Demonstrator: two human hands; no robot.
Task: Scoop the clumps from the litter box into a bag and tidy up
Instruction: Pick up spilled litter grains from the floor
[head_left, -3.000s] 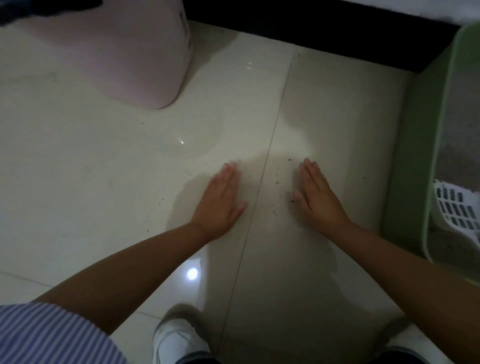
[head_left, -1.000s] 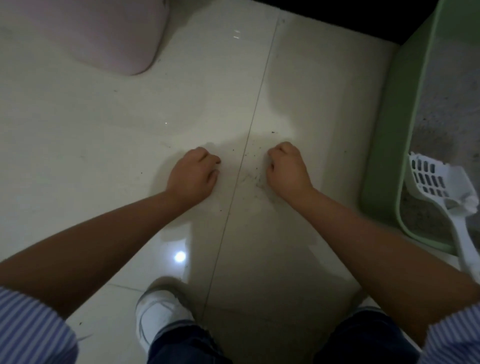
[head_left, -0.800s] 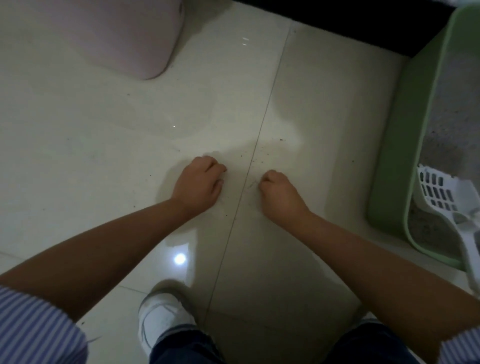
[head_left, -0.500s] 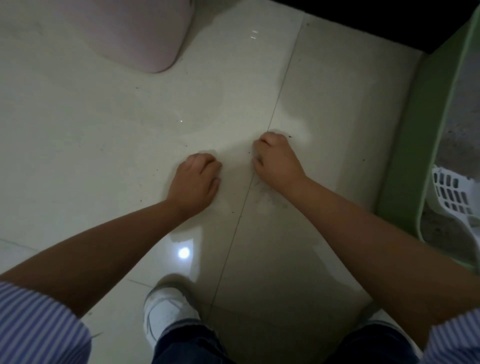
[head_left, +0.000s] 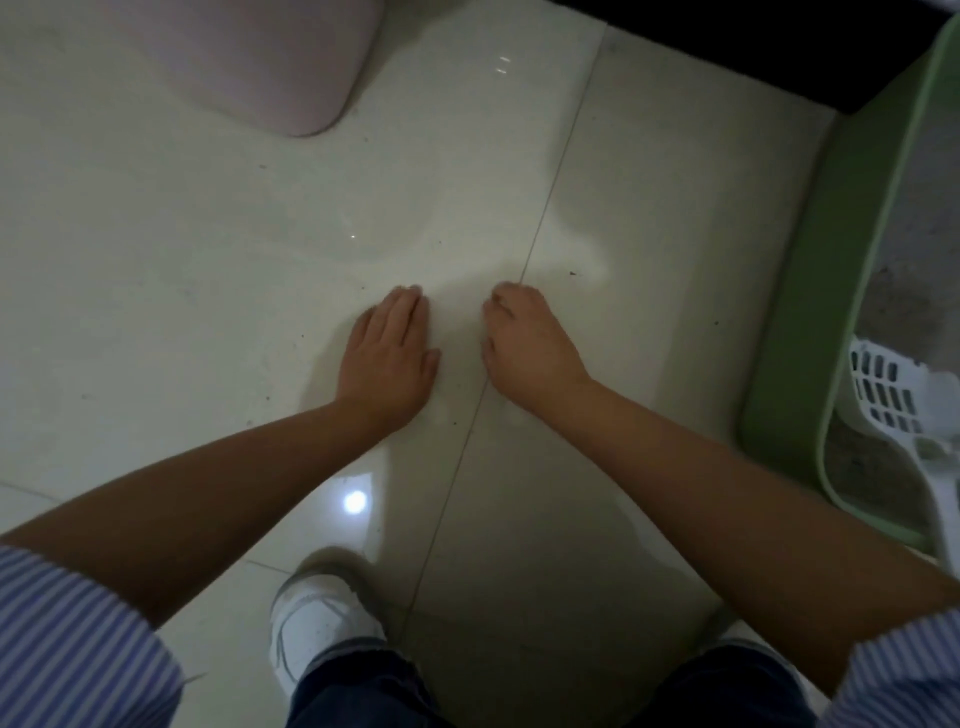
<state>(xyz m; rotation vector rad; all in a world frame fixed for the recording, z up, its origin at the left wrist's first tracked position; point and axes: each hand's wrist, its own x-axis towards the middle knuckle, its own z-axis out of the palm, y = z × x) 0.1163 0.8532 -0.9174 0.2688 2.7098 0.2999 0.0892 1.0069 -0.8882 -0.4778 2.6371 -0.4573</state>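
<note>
The tiled floor fills most of the view and carries scattered dark litter grains. A pale pink bin stands well beyond the left hand, on the far side from the person. The green litter box lies out to the side of the right hand, its long axis running away from the person; grey litter fills it. A white slotted scoop rests inside the near end of the box, head down in the litter, its handle leaning out over the near rim toward the person.

The left hand lies flat on the tile, fingers straight and together, holding nothing. The right hand rests just beside it across the grout line, fingers curled under toward the palm; whether it encloses gathered grains cannot be determined. The two hands are near each other but apart.

Loose grains lie just beyond the right hand's knuckles, on the box side.

Judgement: the step in hand is sweeping stray litter together on the floor. The right hand is the nearer one to both the scoop and the box. No bag is in view.
</note>
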